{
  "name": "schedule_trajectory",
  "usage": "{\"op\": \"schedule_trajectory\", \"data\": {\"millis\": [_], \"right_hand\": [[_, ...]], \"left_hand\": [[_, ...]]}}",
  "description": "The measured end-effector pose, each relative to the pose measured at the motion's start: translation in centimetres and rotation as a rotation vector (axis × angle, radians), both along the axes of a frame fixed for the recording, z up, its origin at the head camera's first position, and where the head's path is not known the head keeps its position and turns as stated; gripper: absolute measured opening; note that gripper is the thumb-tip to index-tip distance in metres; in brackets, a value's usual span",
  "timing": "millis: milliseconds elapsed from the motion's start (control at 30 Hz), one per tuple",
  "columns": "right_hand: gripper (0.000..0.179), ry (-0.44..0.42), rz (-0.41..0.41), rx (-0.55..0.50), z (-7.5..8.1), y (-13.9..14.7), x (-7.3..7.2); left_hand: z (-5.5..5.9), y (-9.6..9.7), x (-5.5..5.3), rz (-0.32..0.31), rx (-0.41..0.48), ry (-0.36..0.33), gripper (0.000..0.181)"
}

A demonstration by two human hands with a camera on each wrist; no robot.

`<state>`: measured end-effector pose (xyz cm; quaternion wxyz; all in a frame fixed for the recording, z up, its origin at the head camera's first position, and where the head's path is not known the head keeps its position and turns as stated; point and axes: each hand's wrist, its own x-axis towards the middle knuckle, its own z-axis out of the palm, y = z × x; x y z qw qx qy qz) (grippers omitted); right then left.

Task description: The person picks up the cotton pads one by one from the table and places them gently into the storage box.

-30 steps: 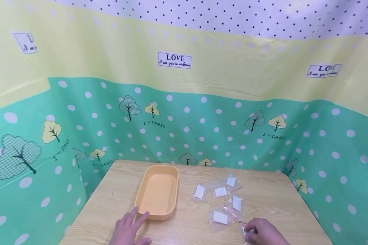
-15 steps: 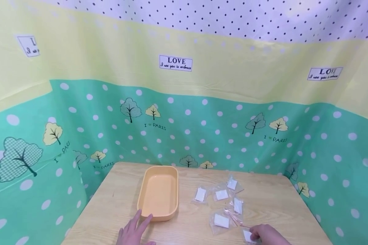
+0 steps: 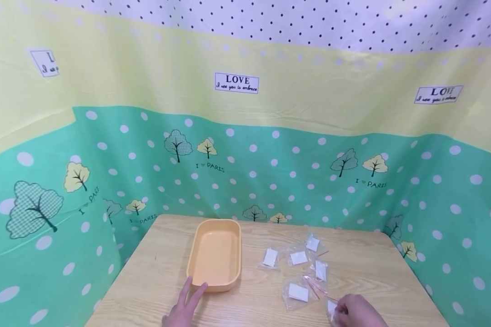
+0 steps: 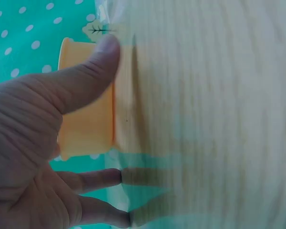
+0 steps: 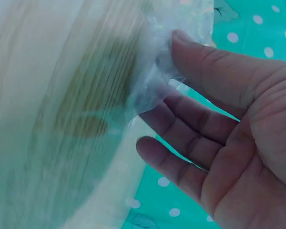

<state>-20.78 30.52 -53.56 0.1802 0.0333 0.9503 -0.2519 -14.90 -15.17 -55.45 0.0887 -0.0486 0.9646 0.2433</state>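
Note:
My left hand (image 3: 183, 306) reaches to the near left corner of a light orange plastic tray (image 3: 219, 288), fingers spread, two fingertips at its rim. In the left wrist view the thumb overlaps the tray's side wall (image 4: 88, 131). At the table's near right, my right hand (image 3: 359, 311) pinches a small clear plastic bag (image 3: 331, 307) with a white card in it. The right wrist view shows the crinkled bag (image 5: 150, 93) between thumb and fingers, the remaining fingers loosely bent. Part of the bag is hidden behind the hand.
Several similar clear bags with white cards lie right of the tray, one bag (image 3: 298, 292) nearest the right hand. Thin reddish strips (image 3: 317, 286) lie among them. The wooden table (image 3: 253, 313) is enclosed by a green and yellow printed curtain (image 3: 270, 181).
The right hand has shifted slightly on the bag, so more of its white card shows than a second ago. The left hand stays by the tray's corner. The head view has shifted slightly.

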Motion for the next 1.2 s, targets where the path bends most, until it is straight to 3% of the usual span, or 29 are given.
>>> {"op": "schedule_trajectory", "data": {"millis": [100,233,333,467,667,833,1200], "right_hand": [[0.007,0.073,-0.042,0.018,0.1,-0.1,-0.1],[0.021,0.149,-0.118,0.001,0.2,-0.1,-0.1],[0.028,0.225,-0.166,-0.046,0.2,-0.3,0.0],[0.023,0.321,-0.238,-0.129,0.3,-1.0,0.3],[0.025,0.35,-0.358,-0.251,0.0,-2.1,0.6],[0.026,0.384,-0.362,-0.294,-0.2,-2.7,0.7],[0.02,0.439,-0.349,-0.32,-0.3,-4.2,0.8]], "left_hand": [[0.3,0.3,0.2,0.009,-0.049,-0.011,0.132],[0.1,0.6,0.4,0.022,-0.074,-0.022,0.133],[-0.1,0.7,0.5,0.016,-0.072,0.007,0.134],[-0.1,0.6,0.6,-0.001,-0.056,0.042,0.135],[0.1,0.5,0.6,0.002,-0.056,0.021,0.136],[-0.6,0.8,0.5,0.016,-0.085,0.05,0.136],[-0.7,0.8,0.2,0.005,-0.083,0.054,0.139]]}}
